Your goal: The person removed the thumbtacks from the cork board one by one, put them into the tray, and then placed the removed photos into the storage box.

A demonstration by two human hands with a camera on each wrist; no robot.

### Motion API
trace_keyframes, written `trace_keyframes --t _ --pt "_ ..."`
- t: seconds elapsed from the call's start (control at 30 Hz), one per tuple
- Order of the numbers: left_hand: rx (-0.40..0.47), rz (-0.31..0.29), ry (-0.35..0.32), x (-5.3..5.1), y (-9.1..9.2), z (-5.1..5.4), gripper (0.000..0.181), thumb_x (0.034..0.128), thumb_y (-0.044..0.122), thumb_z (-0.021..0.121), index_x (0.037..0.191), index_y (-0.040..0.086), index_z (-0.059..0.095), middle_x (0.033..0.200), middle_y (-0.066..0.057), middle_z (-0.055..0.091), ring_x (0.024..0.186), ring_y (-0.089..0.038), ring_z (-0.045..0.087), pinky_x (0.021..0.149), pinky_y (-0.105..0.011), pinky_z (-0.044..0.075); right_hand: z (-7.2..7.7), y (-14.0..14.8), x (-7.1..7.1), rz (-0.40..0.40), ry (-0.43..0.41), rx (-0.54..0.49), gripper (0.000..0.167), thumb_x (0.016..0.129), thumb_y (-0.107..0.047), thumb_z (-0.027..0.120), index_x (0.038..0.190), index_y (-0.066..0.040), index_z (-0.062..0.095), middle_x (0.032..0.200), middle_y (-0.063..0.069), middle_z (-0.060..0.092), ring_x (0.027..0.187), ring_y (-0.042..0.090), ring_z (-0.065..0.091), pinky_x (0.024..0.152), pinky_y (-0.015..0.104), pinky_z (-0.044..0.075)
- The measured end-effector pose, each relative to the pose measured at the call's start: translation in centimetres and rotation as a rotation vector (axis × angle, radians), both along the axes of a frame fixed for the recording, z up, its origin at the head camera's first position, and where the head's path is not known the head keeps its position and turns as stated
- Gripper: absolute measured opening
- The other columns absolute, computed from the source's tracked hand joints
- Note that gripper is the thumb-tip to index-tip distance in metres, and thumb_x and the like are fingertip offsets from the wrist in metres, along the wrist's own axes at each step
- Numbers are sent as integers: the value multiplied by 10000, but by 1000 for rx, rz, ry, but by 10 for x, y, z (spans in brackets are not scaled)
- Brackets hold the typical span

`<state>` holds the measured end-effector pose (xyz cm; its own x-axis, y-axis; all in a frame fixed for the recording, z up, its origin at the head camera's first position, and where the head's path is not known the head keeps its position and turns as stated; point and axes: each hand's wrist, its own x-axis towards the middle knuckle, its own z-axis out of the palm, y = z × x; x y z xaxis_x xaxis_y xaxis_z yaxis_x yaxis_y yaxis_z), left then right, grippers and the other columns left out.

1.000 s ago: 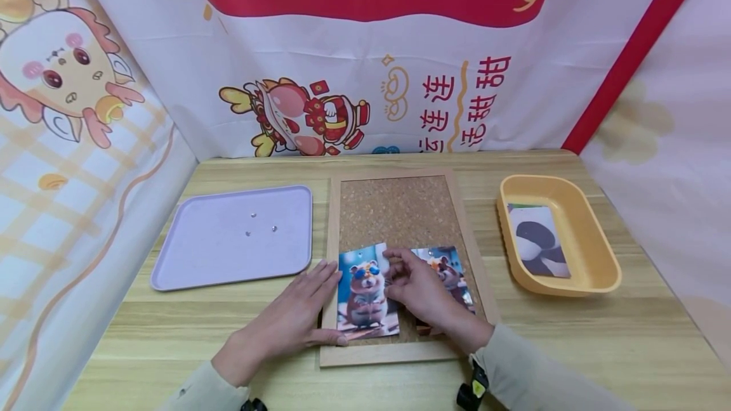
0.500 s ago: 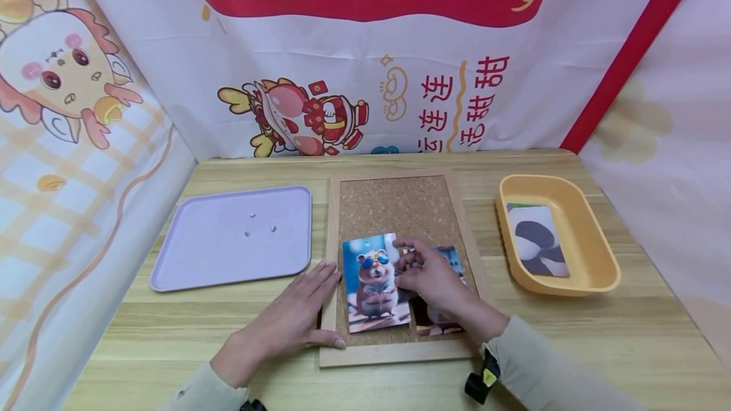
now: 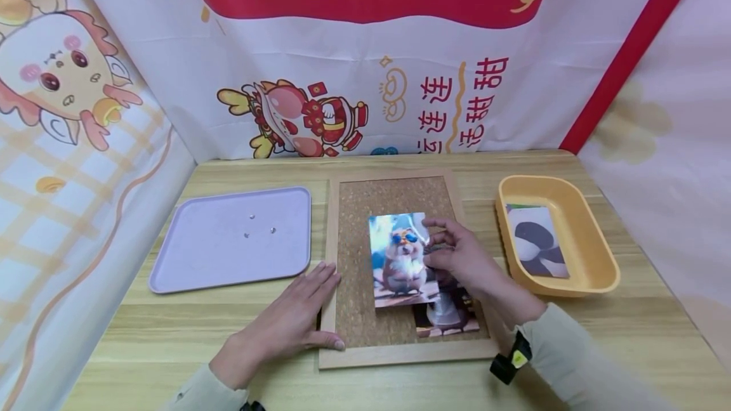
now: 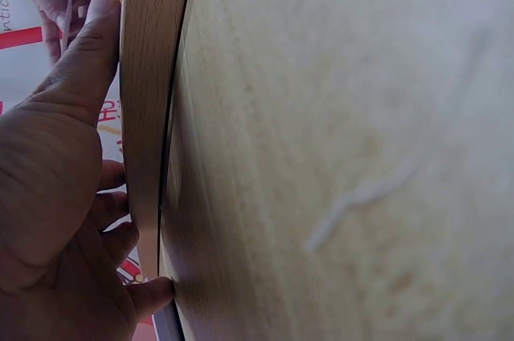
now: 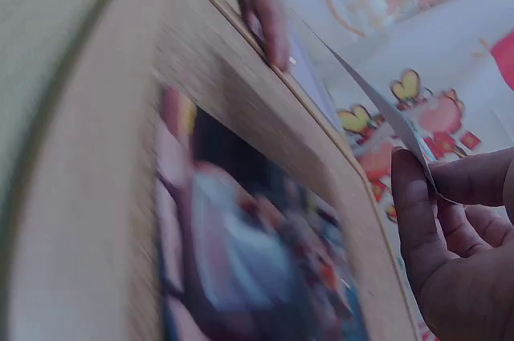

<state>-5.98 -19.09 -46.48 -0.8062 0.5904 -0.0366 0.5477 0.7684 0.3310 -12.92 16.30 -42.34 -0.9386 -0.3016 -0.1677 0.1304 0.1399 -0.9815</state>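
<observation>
My right hand point(image 3: 465, 259) pinches the right edge of a photo card point(image 3: 400, 265) showing a hamster in blue sunglasses. In the right wrist view that card, seen edge-on, stands off the board between thumb and fingers. Beneath it lies a framed cork board point(image 3: 356, 322). A second hamster photo point(image 3: 448, 319) lies at the board's lower right, partly covered by the held card and my hand. My left hand point(image 3: 285, 316) rests at the board's left edge, fingers extended. In the left wrist view its thumb and fingertips touch the wooden frame point(image 4: 148, 76).
Left of the board is a lilac tray point(image 3: 211, 259) with several small pins point(image 3: 273, 230) on it. A yellow basin point(image 3: 594, 259) on the right holds a few cards point(image 3: 539, 243). A printed cloth point(image 3: 485, 37) hangs behind the table.
My right hand has lifted the hamster card off the lower left of the board and carried it right and farther back, over the second photo. The left hand has stayed put.
</observation>
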Motion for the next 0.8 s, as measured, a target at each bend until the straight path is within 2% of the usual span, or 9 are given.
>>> trace_keyframes --t 0.13,0.33,0.53,0.8 --pt "-3 0 -11 -1 0 0 1184 823 802 652 1642 18 311 1734 -186 238 1613 -389 204 1283 -608 234 10 24 -6 -24 -7 15 703 923 66 695 1555 -55 412 1187 141 564 924 160 671 725 299 627" --pt "2 0 -4 0 0 0 1179 822 801 655 1637 16 323 1731 -185 249 1611 -390 211 1280 -610 242 25 57 -15 -93 -56 62 654 981 6 677 1564 -140 419 1232 97 578 924 157 673 725 322 630" --pt "6 6 -8 0 -1 -1 1177 821 795 662 1635 14 326 1729 -187 254 1610 -390 215 1279 -609 245 33 88 -23 -142 -65 84 609 1013 -74 692 1545 -221 435 1247 45 551 958 158 651 746 316 625" --pt "9 6 -12 -1 0 -1 1186 815 809 647 1634 13 329 1727 -187 259 1610 -390 215 1278 -611 245 42 140 -32 -147 -85 -35 582 1006 -28 692 1484 -267 462 1199 4 591 944 137 699 751 317 648"
